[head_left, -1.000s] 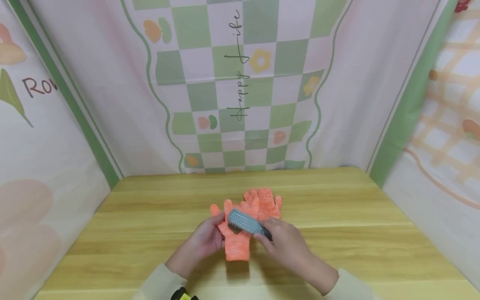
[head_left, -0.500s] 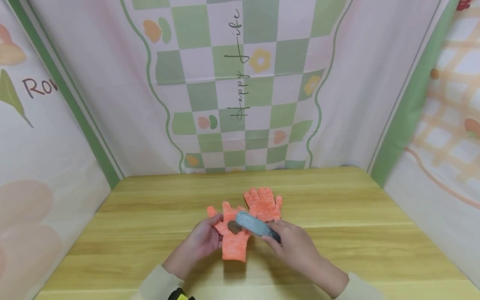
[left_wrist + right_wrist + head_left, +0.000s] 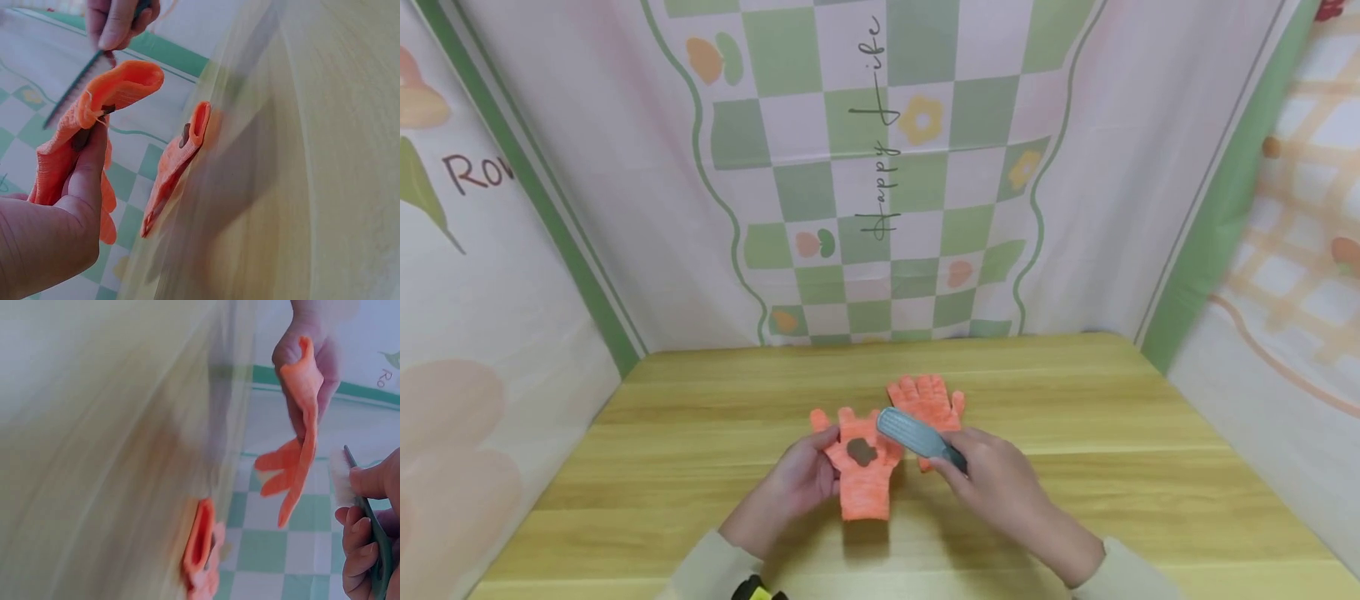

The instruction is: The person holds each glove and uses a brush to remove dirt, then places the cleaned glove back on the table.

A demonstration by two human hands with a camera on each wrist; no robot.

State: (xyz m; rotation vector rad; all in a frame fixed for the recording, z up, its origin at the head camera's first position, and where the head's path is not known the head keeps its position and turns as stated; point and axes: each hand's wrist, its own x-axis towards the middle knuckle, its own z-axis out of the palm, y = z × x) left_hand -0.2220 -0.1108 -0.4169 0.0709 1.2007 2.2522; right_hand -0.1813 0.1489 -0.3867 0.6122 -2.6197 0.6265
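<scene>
My left hand [image 3: 805, 473] holds an orange knit glove [image 3: 865, 496] up off the table by its thumb side, cuff toward me. A dark brown patch [image 3: 861, 452] marks the palm area of that glove. In my right hand [image 3: 1000, 487] is a blue-grey brush [image 3: 913, 432], gripped by its dark handle; the right wrist view shows its pale bristles [image 3: 340, 478]. The brush head hovers by the glove's right-hand fingers, and whether it touches them I cannot tell. A second orange glove [image 3: 928, 404] lies on the table behind, partly hidden by the brush; the left wrist view shows a brown patch [image 3: 185, 135] on it too.
The wood-grain table [image 3: 700, 467] runs back to a hanging cloth [image 3: 917, 192] printed with green and white checks. More printed cloth [image 3: 497, 333] closes in the left side, and another [image 3: 1285, 275] the right. A black and yellow band [image 3: 758, 589] sits at my left wrist.
The brush has moved right and slightly up, off the held glove's brown patch, which now shows whole. My left hand has shifted a little left with the glove. The second glove stays put.
</scene>
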